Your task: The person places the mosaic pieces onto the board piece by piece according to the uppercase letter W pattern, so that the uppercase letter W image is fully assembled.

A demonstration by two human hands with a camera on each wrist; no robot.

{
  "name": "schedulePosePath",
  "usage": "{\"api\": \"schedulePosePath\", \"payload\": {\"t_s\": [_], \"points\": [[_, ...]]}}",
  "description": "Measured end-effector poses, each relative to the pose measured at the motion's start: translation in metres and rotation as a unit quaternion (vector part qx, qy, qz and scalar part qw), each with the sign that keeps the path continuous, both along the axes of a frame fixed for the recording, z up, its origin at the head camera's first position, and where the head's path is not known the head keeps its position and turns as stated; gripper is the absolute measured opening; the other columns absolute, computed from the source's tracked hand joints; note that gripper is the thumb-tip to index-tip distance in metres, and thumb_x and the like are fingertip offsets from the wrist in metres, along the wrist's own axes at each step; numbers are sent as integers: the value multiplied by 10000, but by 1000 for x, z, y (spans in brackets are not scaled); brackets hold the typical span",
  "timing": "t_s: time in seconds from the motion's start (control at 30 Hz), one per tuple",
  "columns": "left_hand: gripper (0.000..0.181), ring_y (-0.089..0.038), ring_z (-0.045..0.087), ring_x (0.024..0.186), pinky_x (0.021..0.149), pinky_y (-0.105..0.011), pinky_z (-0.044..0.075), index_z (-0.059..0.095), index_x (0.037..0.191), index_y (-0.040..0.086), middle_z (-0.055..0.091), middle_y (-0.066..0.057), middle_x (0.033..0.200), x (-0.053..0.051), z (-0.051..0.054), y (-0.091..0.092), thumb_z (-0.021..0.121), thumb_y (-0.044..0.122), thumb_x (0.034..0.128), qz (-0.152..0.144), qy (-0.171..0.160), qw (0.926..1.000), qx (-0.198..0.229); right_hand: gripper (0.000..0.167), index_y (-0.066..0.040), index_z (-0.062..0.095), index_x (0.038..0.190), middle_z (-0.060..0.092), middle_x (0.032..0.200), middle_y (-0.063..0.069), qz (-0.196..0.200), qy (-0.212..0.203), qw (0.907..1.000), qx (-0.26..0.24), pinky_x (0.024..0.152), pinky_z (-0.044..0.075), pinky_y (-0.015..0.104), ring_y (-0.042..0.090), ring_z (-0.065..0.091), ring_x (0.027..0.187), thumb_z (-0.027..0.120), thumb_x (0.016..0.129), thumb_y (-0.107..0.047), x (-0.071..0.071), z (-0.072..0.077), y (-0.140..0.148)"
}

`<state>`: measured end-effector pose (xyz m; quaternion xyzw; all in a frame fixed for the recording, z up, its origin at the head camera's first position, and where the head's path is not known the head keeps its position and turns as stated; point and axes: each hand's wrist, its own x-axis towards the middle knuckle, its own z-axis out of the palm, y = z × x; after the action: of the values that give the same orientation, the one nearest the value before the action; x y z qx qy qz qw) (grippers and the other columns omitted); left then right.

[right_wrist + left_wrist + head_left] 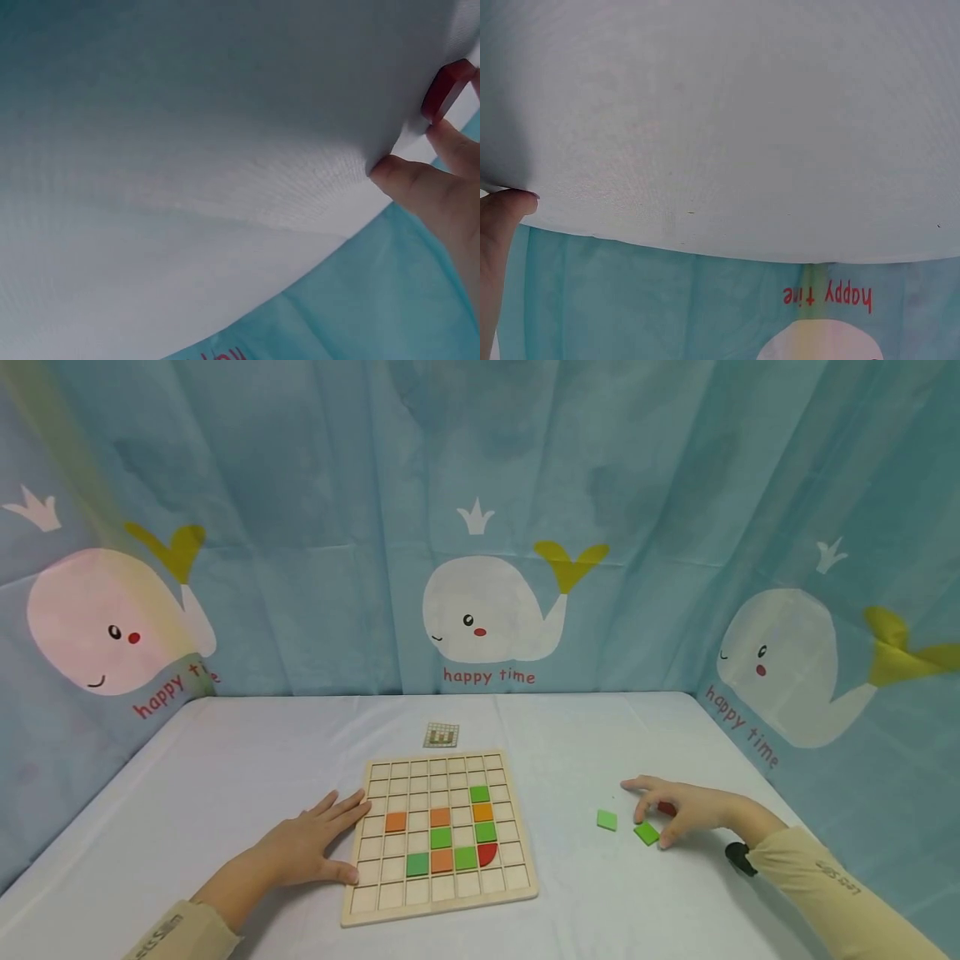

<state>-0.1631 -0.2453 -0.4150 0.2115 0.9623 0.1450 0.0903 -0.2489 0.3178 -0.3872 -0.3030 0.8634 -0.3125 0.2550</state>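
Observation:
In the head view, a wooden grid board [498, 881] lies on the table. Several orange, green and red tiles form an angular pattern on it, among them a red quarter-round tile [487, 854]. My left hand [311, 843] is spread flat, with fingertips and thumb at the board's left edge. To the right, my right hand [693, 807] has thumb and a finger at opposite corners of a green tile [647, 833]. A red piece [448, 90] is at the right hand's fingers, tilted in the right wrist view; how firmly it is held I cannot tell.
A lighter green tile [607, 820] lies left of the right hand. Behind the board is a small pattern card [441, 735]. A black object [740, 858] is at the right wrist. Blue curtains [322, 610] with whale prints stand around the white table [247, 752].

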Motion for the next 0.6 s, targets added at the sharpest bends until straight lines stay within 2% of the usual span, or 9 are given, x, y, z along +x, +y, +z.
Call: {"api": "schedulePosePath", "payload": {"t_s": [0.33, 0.6], "points": [[1031, -498, 223, 1392, 961, -722, 308, 366, 1504, 101, 266, -110, 1577, 0, 0, -2, 641, 717, 724, -22, 39, 10000, 28, 278, -174, 667, 944, 269, 1524, 268, -76, 113, 9998, 127, 1038, 112, 725, 572, 89, 1381, 822, 720, -118, 0, -1, -2], [1042, -498, 218, 1394, 953, -729, 310, 359, 1509, 110, 256, -105, 1583, -2, -2, -2, 628, 731, 717, -31, -27, 10000, -1, 344, -201, 661, 1039, 356, 1494, 246, -271, 585, 9964, 553, 1018, 260, 669, 539, 237, 1360, 808, 736, -132, -3, 1, 9]]}}
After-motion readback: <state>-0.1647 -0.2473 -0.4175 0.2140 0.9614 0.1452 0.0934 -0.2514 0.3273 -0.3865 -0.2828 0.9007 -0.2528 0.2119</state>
